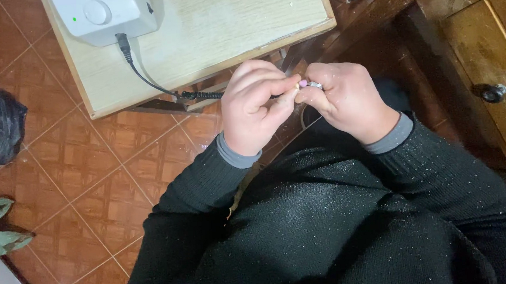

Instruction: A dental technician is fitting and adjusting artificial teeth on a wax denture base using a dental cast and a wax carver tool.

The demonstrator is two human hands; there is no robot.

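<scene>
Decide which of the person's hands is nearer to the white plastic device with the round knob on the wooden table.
Left. The left hand is below and right of the white plastic device, near its black cable; the right hand lies farther right.

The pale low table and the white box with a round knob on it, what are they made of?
The pale low table looks like light wood or wood-grain laminate: streaky grain, matte, chipped edge. The white box with a round knob seems smooth moulded plastic, slightly glossy, with rounded corners and a green light.

Dim warm indoor light, black sweater point(340, 224) swallowed in shadow, grainy, slightly soft focus throughout
</scene>
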